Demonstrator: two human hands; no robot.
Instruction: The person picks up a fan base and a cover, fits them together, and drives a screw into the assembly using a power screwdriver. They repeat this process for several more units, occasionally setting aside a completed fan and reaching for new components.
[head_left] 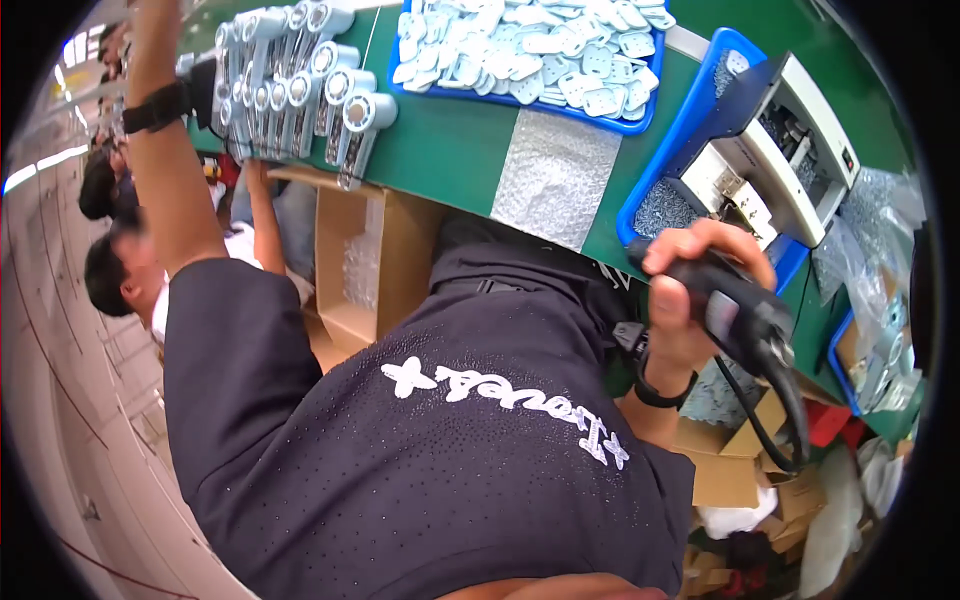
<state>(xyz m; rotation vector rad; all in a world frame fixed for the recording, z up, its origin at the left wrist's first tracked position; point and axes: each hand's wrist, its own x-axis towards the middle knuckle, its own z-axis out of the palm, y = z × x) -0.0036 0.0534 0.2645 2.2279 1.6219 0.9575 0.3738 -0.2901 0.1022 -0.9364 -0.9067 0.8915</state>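
In my right hand (pixel 710 265) is a black handheld device (pixel 745 315) with a grey patch on its side and a black cable looping down from it. My fingers and thumb are curled round its near end. It is held in front of the table's edge, close to a white and dark screw feeder (pixel 790 150). A black band circles my right wrist. My left arm (pixel 165 170) reaches up along the left side, with a black band on the wrist. The left hand lies beyond the top of the picture.
On the green table (pixel 450 140) stand several light blue round-headed parts (pixel 355 115). A blue tray (pixel 640 125) holds flat light blue pieces, beside bubble wrap (pixel 555 175). A blue tray of small metal bits lies under the feeder. Cardboard boxes (pixel 400 235) stand below; another person (pixel 130 270) sits left.
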